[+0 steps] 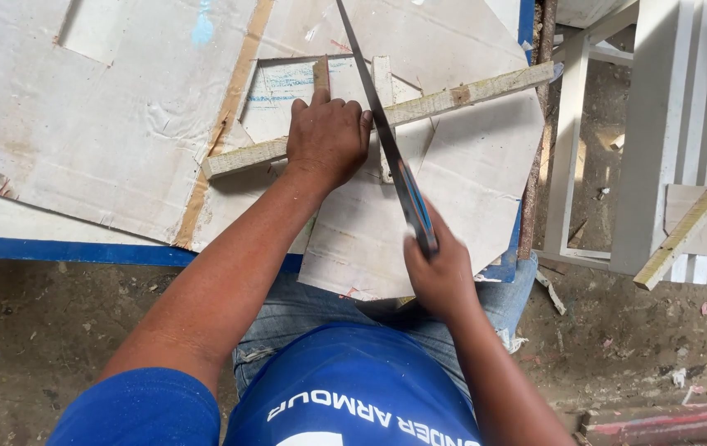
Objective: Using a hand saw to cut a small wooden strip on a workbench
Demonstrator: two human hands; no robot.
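Observation:
My left hand [326, 135] presses flat on a long pale wooden strip [469, 93] that lies slantwise across white board offcuts [469, 177]. The hand's index finger stretches up the board. My right hand [440, 272] grips the blue-and-black handle of a hand saw [378, 116]. The saw's thin blade runs up and away, crossing the strip just right of my left fingers. A short wooden piece [383, 78] stands beside the blade, under the strip.
A large taped white panel [97, 116] covers a blue-edged work table [64, 248]. White slatted frames [659, 132] and a loose batten [692, 219] stand at right. Dirt floor [31, 330] with scraps lies below, and red-stained timber [667, 423] at bottom right.

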